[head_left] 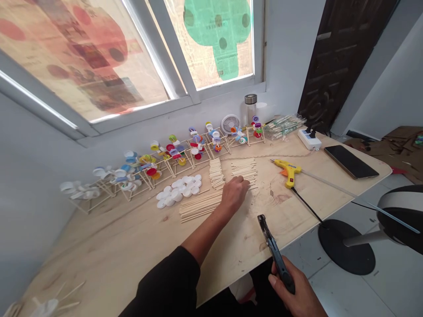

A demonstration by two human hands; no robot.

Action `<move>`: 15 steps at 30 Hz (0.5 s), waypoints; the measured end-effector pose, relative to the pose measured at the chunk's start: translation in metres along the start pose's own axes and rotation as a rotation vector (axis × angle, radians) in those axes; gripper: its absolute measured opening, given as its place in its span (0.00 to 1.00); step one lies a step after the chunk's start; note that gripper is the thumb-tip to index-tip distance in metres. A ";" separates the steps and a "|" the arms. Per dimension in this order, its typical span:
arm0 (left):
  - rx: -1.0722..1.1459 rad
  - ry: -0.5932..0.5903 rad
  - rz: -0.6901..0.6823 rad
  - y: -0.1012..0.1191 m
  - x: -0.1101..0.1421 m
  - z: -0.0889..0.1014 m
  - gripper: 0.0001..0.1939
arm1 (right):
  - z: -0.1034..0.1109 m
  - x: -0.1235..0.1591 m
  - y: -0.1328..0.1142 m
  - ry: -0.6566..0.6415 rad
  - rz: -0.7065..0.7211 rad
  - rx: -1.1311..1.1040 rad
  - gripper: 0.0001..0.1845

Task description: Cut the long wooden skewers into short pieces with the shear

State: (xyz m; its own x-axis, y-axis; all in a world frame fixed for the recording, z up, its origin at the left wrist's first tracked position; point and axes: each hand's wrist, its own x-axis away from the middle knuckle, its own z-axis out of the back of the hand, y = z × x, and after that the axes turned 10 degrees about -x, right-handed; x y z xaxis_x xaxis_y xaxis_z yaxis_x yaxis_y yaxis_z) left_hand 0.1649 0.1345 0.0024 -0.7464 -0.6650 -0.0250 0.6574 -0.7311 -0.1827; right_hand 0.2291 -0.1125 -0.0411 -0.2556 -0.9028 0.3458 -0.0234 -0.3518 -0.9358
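Observation:
My left hand (235,193) reaches over the wooden sticks with its fingers curled closed. A thin pale stick pokes out by its fingertips; the rest of that grip is hidden. Under and beside this hand lie a bundle of long wooden sticks (198,207), a stack of short sticks (216,173) and another short row (244,166). My right hand (295,286), at the table's front edge, is wrapped round a slim blue-and-black pliers-like tool (276,253), its dark head pointing up and away. White bottle caps (180,190) are grouped left of the sticks.
Stick frames with colourful bottle-cap wheels (175,154) line the window wall. A yellow glue gun (288,171), phone (350,161), power strip (309,139), small fan (230,124), bottle (250,109) and bagged sticks (286,127) stand right. A round black base (346,246) is on the floor.

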 end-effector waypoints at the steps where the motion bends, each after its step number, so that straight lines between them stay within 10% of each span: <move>1: -0.010 -0.009 0.005 0.002 0.005 0.000 0.13 | 0.000 0.000 0.000 0.001 0.004 0.002 0.15; 15: -0.080 -0.061 0.015 0.010 -0.004 -0.002 0.11 | -0.004 -0.003 0.013 0.054 0.068 0.067 0.15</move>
State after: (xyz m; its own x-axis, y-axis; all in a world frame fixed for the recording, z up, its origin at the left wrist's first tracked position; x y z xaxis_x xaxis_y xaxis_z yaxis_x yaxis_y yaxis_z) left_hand 0.1744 0.1298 -0.0018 -0.7271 -0.6859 0.0306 0.6567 -0.7078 -0.2603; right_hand 0.2260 -0.1130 -0.0547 -0.3061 -0.9112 0.2757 0.0598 -0.3075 -0.9497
